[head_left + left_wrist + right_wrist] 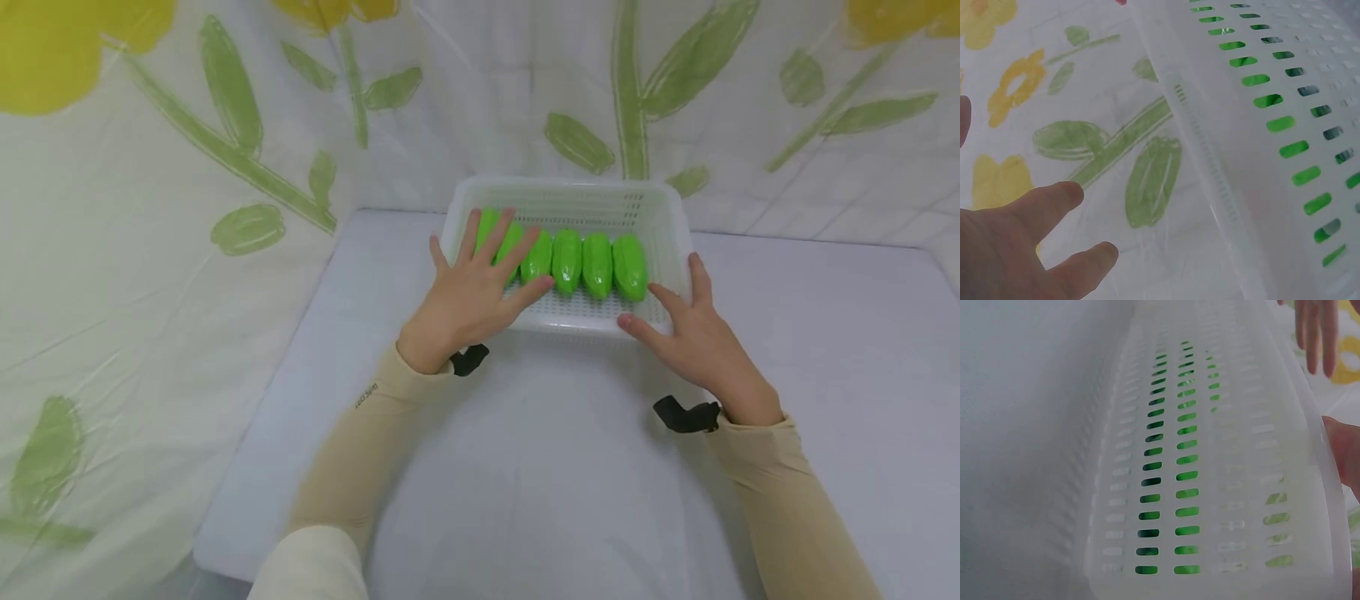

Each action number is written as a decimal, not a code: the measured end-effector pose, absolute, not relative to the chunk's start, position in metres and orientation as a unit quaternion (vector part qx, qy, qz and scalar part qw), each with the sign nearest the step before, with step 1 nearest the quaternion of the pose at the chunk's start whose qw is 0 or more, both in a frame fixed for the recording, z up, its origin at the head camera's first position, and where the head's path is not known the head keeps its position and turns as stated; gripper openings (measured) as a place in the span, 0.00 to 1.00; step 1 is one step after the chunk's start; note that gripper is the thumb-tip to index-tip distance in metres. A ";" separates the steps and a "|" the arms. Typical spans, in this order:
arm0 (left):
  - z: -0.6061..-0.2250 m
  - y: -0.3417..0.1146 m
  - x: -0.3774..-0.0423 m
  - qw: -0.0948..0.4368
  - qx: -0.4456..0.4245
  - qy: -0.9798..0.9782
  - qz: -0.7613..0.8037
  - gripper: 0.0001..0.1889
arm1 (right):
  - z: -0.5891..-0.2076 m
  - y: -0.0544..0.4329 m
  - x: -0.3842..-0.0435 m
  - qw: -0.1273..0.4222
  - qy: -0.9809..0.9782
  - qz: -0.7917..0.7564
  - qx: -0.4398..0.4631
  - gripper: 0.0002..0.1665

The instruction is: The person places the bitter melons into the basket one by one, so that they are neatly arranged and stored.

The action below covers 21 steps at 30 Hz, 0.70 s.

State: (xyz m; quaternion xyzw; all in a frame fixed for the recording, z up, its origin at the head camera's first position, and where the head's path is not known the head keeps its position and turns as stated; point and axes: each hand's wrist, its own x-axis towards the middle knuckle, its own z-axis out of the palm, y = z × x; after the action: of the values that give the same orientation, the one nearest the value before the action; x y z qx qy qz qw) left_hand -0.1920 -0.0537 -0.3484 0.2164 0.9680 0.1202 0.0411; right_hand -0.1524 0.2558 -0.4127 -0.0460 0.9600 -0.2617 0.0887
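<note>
A white perforated plastic basket (570, 323) holds a row of glossy, bright green, elongated pieces (597, 265) with tapered ends, lying side by side. My left hand (468, 296), fingers spread wide, is over the basket's left part and partly covers the leftmost pieces. At the front right corner, my right hand (701, 346) has its thumb at the front rim and its fingers along the right side. The left wrist view has left fingers (1054, 212) beside the basket wall (1260, 187). Green shows through the slots in the right wrist view, where a right-hand digit (1342, 450) meets the rim.
The basket stands at the back of a white-covered table (525, 467). Behind it and along the left hangs a white sheet (480, 100) printed with yellow flowers and green leaves. Each wrist carries a black mount (686, 414) by the beige sleeve (795, 500).
</note>
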 end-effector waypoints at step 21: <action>-0.369 -0.043 -0.188 0.052 0.205 0.971 0.116 0.44 | -0.408 0.261 -0.146 0.076 0.962 -0.256 -0.053 0.57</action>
State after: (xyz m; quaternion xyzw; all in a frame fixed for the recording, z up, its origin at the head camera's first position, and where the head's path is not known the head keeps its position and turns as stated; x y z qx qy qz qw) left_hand -0.1883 -0.0430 -0.3686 0.2047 0.9705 0.1163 0.0515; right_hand -0.1457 0.2605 -0.4082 -0.0534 0.9623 -0.2557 0.0762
